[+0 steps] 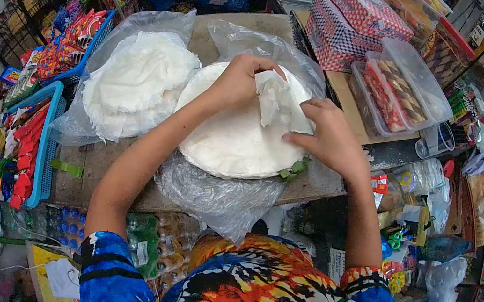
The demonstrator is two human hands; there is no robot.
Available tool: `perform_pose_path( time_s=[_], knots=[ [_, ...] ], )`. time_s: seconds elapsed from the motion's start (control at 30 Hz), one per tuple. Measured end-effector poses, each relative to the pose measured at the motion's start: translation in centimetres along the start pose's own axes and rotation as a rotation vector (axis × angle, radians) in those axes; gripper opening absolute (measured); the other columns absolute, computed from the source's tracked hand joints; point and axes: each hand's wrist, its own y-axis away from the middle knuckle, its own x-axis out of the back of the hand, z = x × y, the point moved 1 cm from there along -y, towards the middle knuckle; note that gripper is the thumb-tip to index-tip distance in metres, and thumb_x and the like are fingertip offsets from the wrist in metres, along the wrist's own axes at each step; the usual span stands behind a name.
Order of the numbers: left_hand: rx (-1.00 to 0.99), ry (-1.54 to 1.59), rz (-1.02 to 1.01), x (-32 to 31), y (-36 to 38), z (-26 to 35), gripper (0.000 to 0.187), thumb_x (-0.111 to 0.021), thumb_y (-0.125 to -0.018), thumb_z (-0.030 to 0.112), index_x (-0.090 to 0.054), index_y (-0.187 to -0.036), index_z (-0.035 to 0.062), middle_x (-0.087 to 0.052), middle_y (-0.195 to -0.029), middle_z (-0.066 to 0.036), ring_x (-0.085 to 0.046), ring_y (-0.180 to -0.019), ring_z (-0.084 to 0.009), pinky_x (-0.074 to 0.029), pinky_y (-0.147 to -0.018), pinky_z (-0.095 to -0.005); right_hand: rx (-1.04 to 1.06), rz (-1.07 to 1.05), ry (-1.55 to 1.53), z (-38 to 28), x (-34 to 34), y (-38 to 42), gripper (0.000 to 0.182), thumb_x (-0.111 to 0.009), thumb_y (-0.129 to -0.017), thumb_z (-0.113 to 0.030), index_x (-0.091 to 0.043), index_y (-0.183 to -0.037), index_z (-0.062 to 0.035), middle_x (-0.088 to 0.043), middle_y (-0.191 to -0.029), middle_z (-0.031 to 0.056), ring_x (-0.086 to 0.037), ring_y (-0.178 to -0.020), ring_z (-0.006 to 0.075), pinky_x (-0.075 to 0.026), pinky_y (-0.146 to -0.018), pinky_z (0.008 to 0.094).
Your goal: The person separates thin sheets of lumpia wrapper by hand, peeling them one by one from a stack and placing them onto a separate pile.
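Observation:
A round stack of thin white sheets (pixel 230 142) lies on clear plastic in front of me. My left hand (pixel 242 83) is over its upper part, fingers closed on the lifted edge of a thin sheet (pixel 275 100). At the right side of that raised flap is my right hand (pixel 330 133), its thumb and fingers apart, close to the sheet. To the left, a second pile of ragged-edged white sheets (pixel 137 84) rests on its own clear plastic. Green leaves (pixel 295 169) poke out at the lower right edge of the round stack.
Blue baskets of packets (pixel 49 143) stand at the left. Checkered boxes (pixel 347 33) and clear plastic containers (pixel 395 91) are at the back right. Crumpled plastic (pixel 215 195) hangs over the front edge of the wooden table (pixel 81 165).

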Motion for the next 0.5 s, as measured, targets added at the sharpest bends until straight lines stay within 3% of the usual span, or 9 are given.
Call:
perform_pose_path(
  time_s=[0.07,0.13,0.2,0.27,0.3,0.37,0.4,0.43,0.5],
  knots=[
    [0.053,0.046,-0.039,0.0,0.4,-0.1,0.019,-0.068,-0.076,0.001,-0.07,-0.095,0.0019,-0.07,-0.091,-0.004,-0.063,-0.087,-0.0117,-0.049,-0.08,-0.0264,-0.116,-0.101,-0.016,-0.3,1.0,-1.1,0.035,-0.075,-0.073,-0.024,-0.068,-0.1,-0.0018,-0.065,-0.095,0.023,-0.064,-0.089,0.037,-0.05,-0.076,0.0421],
    [-0.083,0.034,-0.043,-0.2,0.9,-0.6,0.043,-0.074,-0.071,0.006,-0.064,-0.113,0.0021,-0.068,-0.105,-0.011,-0.063,-0.1,-0.017,-0.047,-0.09,-0.0292,-0.23,-0.196,-0.032,0.1,1.2,-2.3,0.029,-0.073,-0.074,-0.019,-0.068,-0.095,0.0005,-0.065,-0.087,0.0245,-0.064,-0.084,0.0387,-0.05,-0.073,0.0403],
    [-0.105,0.058,-0.038,-0.8,1.6,-1.7,0.053,-0.075,-0.07,0.007,-0.059,-0.121,0.0029,-0.066,-0.111,-0.012,-0.061,-0.105,-0.0192,-0.045,-0.094,-0.0303,-0.119,0.001,0.018,1.6,0.4,-3.4,0.021,-0.07,-0.076,-0.015,-0.068,-0.09,0.0005,-0.063,-0.076,0.0231,-0.064,-0.076,0.0401,-0.049,-0.067,0.0428],
    [-0.183,0.065,-0.06,-1.3,1.8,-1.6,0.067,-0.078,-0.07,0.011,-0.051,-0.131,0.0046,-0.063,-0.118,-0.015,-0.06,-0.11,-0.0261,-0.044,-0.097,-0.0347,-0.123,0.04,0.009,3.3,0.2,-4.7,0.019,-0.069,-0.076,-0.014,-0.067,-0.09,0.0004,-0.063,-0.078,0.0234,-0.064,-0.077,0.0398,-0.048,-0.067,0.0428],
    [-0.182,0.065,-0.052,-1.4,1.8,-1.1,0.067,-0.078,-0.07,0.011,-0.051,-0.131,0.0046,-0.063,-0.118,-0.015,-0.06,-0.11,-0.0261,-0.044,-0.097,-0.0347,-0.136,0.082,0.0,3.7,0.2,-5.4,0.018,-0.069,-0.077,-0.012,-0.067,-0.09,0.0003,-0.064,-0.08,0.0237,-0.064,-0.079,0.0395,-0.048,-0.067,0.0427],
    [0.016,-0.005,0.012,-1.7,1.8,-0.2,0.068,-0.079,-0.07,0.012,-0.051,-0.131,0.0042,-0.061,-0.122,-0.015,-0.06,-0.111,-0.0281,-0.045,-0.096,-0.0367,-0.157,0.087,-0.027,4.2,-0.1,-6.3,0.018,-0.068,-0.078,-0.011,-0.066,-0.091,0.0007,-0.063,-0.082,0.0243,-0.064,-0.079,0.0396,-0.049,-0.067,0.042],
    [0.051,-0.022,0.028,-1.8,1.6,-0.3,0.073,-0.082,-0.07,0.014,-0.047,-0.134,0.0053,-0.061,-0.12,-0.013,-0.059,-0.109,-0.0215,-0.045,-0.096,-0.0336,-0.113,0.149,-0.04,3.9,-0.3,-6.8,0.018,-0.067,-0.078,-0.01,-0.066,-0.093,0.0007,-0.063,-0.082,0.0243,-0.064,-0.079,0.0396,-0.049,-0.067,0.0418],
    [0.05,-0.023,0.03,-1.8,1.5,-0.4,0.073,-0.082,-0.07,0.014,-0.047,-0.134,0.0053,-0.061,-0.12,-0.013,-0.059,-0.109,-0.0215,-0.045,-0.096,-0.0336,-0.068,0.212,-0.054,3.6,-0.5,-7.2,0.019,-0.066,-0.077,-0.008,-0.065,-0.094,0.0007,-0.063,-0.082,0.0243,-0.064,-0.078,0.0396,-0.049,-0.067,0.0416],
    [0.068,0.051,0.059,-1.7,1.3,-1.1,0.07,-0.08,-0.07,0.017,-0.05,-0.131,0.0012,-0.062,-0.12,-0.02,-0.062,-0.11,-0.0292,-0.047,-0.092,-0.0356,-0.071,0.156,-0.086,2.7,-0.3,-7.5,0.022,-0.063,-0.074,-0.004,-0.064,-0.096,0.0001,-0.063,-0.082,0.0239,-0.064,-0.077,0.0393,-0.049,-0.067,0.0411]
  ],
)
